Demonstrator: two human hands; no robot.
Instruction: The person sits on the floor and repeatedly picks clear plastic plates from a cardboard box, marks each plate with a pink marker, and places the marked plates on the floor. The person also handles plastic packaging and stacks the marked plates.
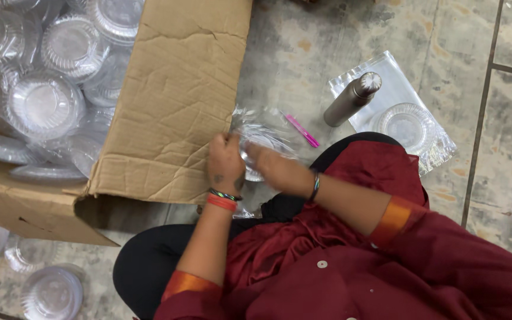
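Observation:
My left hand [225, 163] and my right hand [271, 166] are together in front of me, both gripping a clear plastic bag [255, 121] with a stack of clear plastic bowls [255, 155] partly inside it. The left hand pinches the bag's edge by the cardboard flap. The right hand's fingers are on the bowls, partly hidden by the plastic. I sit on the tiled floor in a dark red garment.
A large open cardboard box [173, 101] at left is full of stacked clear bowls [42, 104]. A pink pen [302, 131], a grey metal bottle [353, 98] and a bagged bowl stack [409, 125] lie ahead at right. More bowls [51, 293] sit at bottom left.

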